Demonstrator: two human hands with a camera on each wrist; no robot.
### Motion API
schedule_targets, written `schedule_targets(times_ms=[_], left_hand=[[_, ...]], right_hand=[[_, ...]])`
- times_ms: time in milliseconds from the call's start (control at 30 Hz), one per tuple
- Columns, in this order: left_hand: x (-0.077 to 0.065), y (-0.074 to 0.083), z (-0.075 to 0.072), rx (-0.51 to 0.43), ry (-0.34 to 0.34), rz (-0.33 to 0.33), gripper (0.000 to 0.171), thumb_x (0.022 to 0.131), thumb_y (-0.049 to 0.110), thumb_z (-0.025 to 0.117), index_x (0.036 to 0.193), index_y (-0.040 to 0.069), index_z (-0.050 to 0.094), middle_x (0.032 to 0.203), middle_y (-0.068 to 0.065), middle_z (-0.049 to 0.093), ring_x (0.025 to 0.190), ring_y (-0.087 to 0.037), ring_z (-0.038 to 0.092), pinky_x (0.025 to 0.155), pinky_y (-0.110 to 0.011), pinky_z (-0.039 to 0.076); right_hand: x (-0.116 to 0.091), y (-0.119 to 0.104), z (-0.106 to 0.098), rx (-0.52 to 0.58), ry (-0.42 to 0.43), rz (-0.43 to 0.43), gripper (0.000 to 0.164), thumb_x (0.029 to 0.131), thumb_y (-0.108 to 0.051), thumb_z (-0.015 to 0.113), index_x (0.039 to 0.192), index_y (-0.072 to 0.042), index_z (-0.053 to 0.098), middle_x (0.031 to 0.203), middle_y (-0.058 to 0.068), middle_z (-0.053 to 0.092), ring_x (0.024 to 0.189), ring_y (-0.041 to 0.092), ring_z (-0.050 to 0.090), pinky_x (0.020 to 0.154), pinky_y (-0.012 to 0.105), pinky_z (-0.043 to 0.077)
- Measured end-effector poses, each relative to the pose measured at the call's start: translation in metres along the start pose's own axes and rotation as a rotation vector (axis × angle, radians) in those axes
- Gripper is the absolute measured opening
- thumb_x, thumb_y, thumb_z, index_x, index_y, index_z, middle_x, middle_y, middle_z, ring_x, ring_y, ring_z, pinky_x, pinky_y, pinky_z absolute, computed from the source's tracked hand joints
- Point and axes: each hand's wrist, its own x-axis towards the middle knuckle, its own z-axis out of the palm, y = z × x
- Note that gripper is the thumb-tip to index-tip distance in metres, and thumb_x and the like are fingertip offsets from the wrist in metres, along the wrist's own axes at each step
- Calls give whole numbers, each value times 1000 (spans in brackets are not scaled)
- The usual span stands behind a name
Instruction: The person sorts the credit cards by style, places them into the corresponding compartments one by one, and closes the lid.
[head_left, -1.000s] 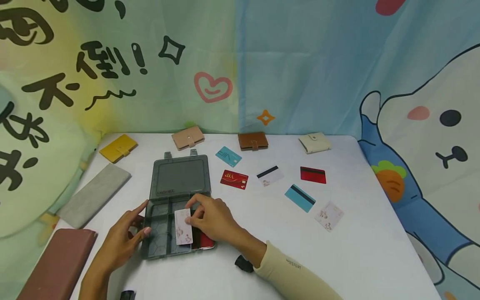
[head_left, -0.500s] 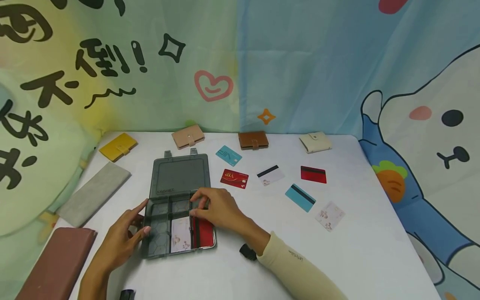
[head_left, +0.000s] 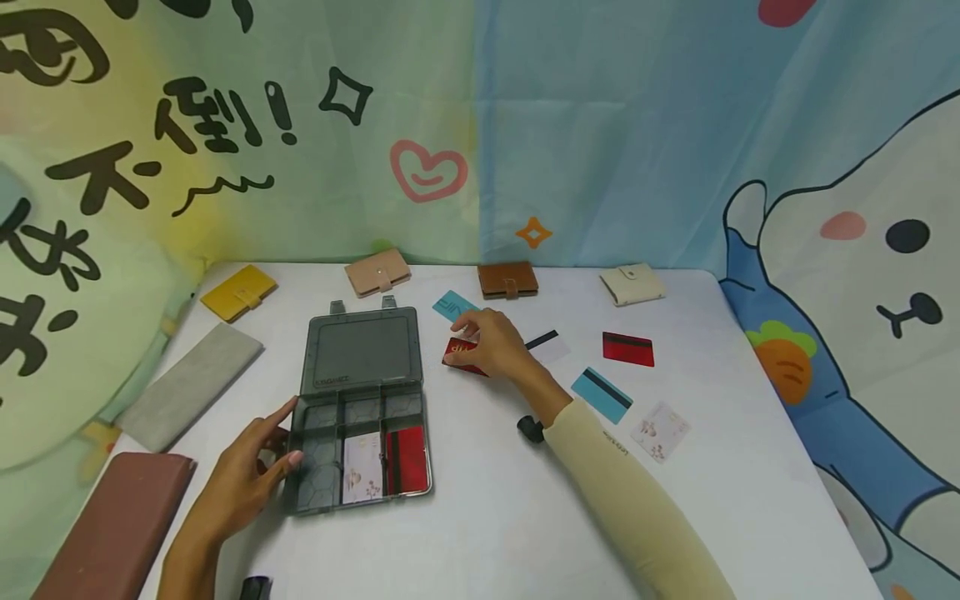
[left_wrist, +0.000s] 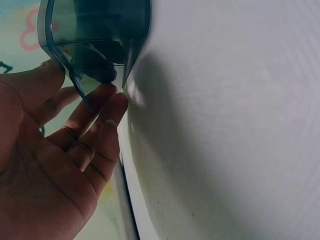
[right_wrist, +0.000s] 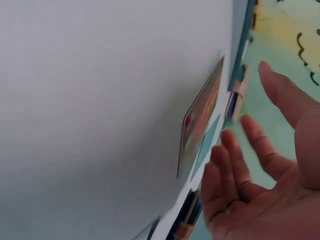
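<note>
My left hand [head_left: 247,471] holds the left side of a grey see-through compartment box [head_left: 362,346], whose lid lies folded back. In the left wrist view, the thumb is at the box's rim and the fingertips are under its edge. A white flowered card [head_left: 362,467] and a red striped card [head_left: 407,460] lie in adjoining front compartments. Over a red VIP card [head_left: 456,344] hovers my right hand [head_left: 491,342], partly covering it. The right wrist view shows the spread fingers apart from that card [right_wrist: 202,115], with nothing between them.
Around the right hand lie a teal card [head_left: 452,305], a white striped card [head_left: 551,346], a red card [head_left: 627,349], a blue card [head_left: 602,395] and a flowered card [head_left: 660,432]. Small wallets line the back; a grey wallet [head_left: 191,387] and a brown one [head_left: 116,521] lie left.
The white flowered card went from my right fingers into a front compartment. My right hand then left the box and moved right and away to the red VIP card. The left hand stayed put.
</note>
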Motion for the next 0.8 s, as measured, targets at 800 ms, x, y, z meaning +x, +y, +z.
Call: schedule_targets(times_ms=[800], left_hand=[[1, 0, 0, -2, 5, 5, 78, 88, 7, 74, 155, 17, 37, 105, -8, 59, 90, -12, 56, 64, -24, 46]], right_hand=[[-6, -17, -8, 47, 41, -35, 32, 93, -24, 71, 124, -25, 61, 81, -1, 62, 67, 16, 57, 59, 29, 45]])
